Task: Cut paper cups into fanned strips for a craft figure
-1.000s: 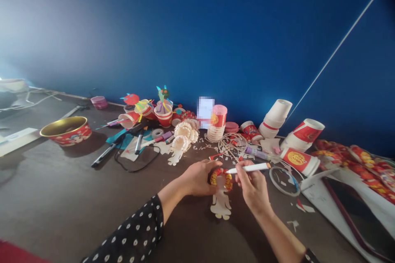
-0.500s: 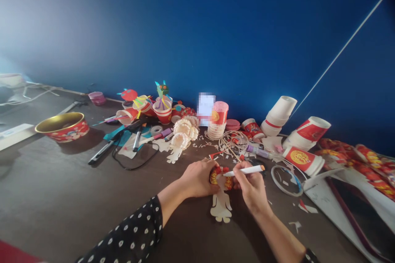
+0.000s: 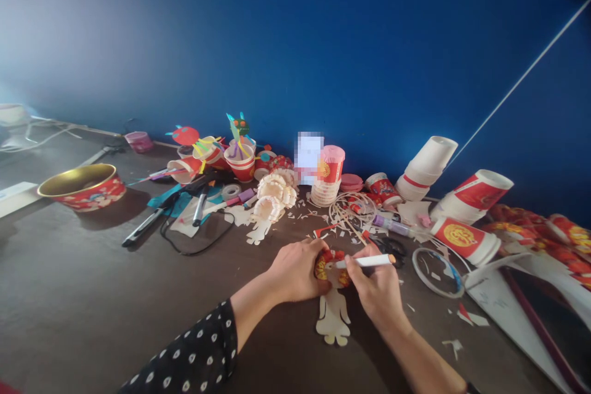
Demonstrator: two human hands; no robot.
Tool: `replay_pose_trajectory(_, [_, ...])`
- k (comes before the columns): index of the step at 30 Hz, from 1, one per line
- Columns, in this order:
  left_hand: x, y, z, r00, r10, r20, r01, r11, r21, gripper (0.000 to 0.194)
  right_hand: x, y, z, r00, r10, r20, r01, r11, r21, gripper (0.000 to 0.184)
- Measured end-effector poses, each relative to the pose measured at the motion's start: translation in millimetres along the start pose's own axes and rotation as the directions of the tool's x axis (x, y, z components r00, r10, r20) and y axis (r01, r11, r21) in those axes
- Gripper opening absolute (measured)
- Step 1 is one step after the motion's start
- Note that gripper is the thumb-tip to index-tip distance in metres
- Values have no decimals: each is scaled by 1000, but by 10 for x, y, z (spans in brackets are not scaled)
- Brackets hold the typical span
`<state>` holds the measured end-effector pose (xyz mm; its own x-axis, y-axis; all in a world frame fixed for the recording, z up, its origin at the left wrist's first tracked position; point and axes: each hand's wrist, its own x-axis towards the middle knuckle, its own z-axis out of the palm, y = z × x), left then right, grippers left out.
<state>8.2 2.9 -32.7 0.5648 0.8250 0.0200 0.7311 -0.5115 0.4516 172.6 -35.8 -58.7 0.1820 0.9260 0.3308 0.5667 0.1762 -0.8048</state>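
White pen [image 3: 372, 260] points left, nearly level, at the cutout [image 3: 334, 318]; right hand [image 3: 376, 288] holds it, left hand [image 3: 298, 272] grips the cutout's left side.

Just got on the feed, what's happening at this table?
The left hand steadies a paper cutout with a red and yellow top, and the right hand holds a white marker with its tip at the cutout's upper part. Whether it has left a mark is too small to tell. Paper scraps, a gold-lined bowl and a tilted stack of white cups sit around them.
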Motion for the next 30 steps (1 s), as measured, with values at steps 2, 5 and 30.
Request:
replay_pose_trajectory(2, [1,-1,3,1000,2,-4,-2,1000,-7,39,8,10,8,1000,-16,4,16,1000,-13,23])
replay_pose_trajectory(5, [3,-7,12,1000,4,-9,-4,1000,-21,39,12,17,17,999,-37,7,38,998,-44,23])
replay_pose_trajectory(30, [4,9,-10,999,-28,36,28,1000,-2,41,15,2,28,994,-84,75,87,995,-48,23])
